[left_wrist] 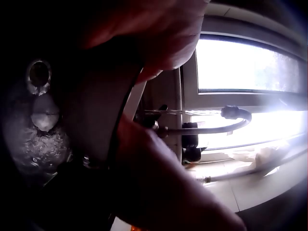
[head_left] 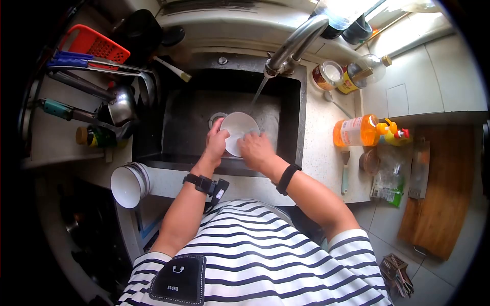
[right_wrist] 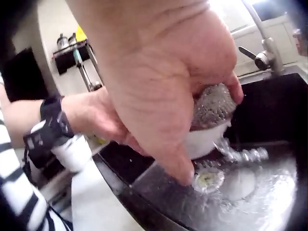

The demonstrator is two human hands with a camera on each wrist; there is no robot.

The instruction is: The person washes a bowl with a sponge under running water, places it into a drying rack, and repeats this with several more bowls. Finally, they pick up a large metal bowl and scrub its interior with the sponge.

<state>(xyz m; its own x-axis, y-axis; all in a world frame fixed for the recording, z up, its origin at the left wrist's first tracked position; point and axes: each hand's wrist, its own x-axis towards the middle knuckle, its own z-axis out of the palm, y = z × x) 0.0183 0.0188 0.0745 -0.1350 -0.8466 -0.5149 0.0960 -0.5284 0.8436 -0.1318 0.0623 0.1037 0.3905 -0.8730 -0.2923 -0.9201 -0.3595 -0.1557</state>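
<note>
Over the sink (head_left: 178, 122), my left hand (head_left: 216, 143) grips a white bowl (head_left: 236, 120) by its left side, thumb at the rim. My right hand (head_left: 256, 150) reaches into the bowl from the right. In the right wrist view its fingers hold a grey, mesh-like scouring pad (right_wrist: 214, 108) against the bowl's inside. Water runs from the faucet (head_left: 279, 62) behind the bowl, and water spills below the rim in the right wrist view. The left wrist view is dark, with the bowl's outside (left_wrist: 96, 106) between the left fingers and thumb.
Stacked white bowls (head_left: 127, 186) stand on the counter's front left edge. Ladles and a red basket (head_left: 94, 46) crowd the left. An orange detergent bottle (head_left: 357, 131), a green-handled scraper (head_left: 345, 173) and a wooden board (head_left: 439, 194) with a cleaver (head_left: 419, 171) are at right.
</note>
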